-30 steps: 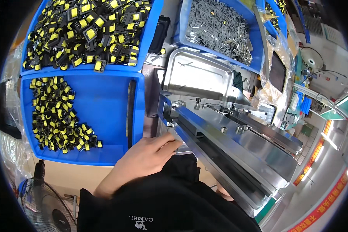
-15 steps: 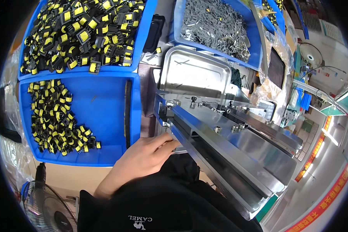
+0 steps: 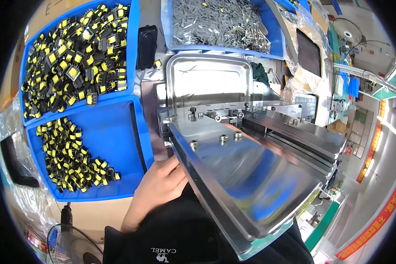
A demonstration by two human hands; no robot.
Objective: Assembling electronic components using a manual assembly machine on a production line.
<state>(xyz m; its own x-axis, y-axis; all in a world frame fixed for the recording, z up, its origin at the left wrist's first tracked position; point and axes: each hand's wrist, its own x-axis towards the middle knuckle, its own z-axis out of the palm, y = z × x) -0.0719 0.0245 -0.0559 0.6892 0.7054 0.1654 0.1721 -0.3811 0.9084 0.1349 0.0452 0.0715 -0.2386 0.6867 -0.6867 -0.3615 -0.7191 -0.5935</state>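
Observation:
My left hand [image 3: 160, 182] is by the left edge of a metal fixture [image 3: 233, 171] with long polished plates and bolts. Its fingers are curled together, and their tips go out of sight behind the plate, so what they hold, if anything, is hidden. Between the fixture's plates a strip of skin shows, seemingly my right hand [image 3: 242, 131]; its fingers are covered by the metal. Behind the fixture stands a shiny metal tray [image 3: 174, 83] with a few thin dark pieces in it.
To the left, a blue bin [image 3: 114, 132] and a fuller blue bin [image 3: 132, 48] hold black-and-yellow coil components [image 3: 75, 163]. Another blue bin [image 3: 167, 35] at the back holds small dark strips. A black tray [image 3: 146, 46] lies between bins; a fan [image 3: 72, 244] stands at lower left.
The view has shifted, so bins and fixture sit differently. My left hand stays curled by the fixture's edge. A strip of skin now shows between the plates.

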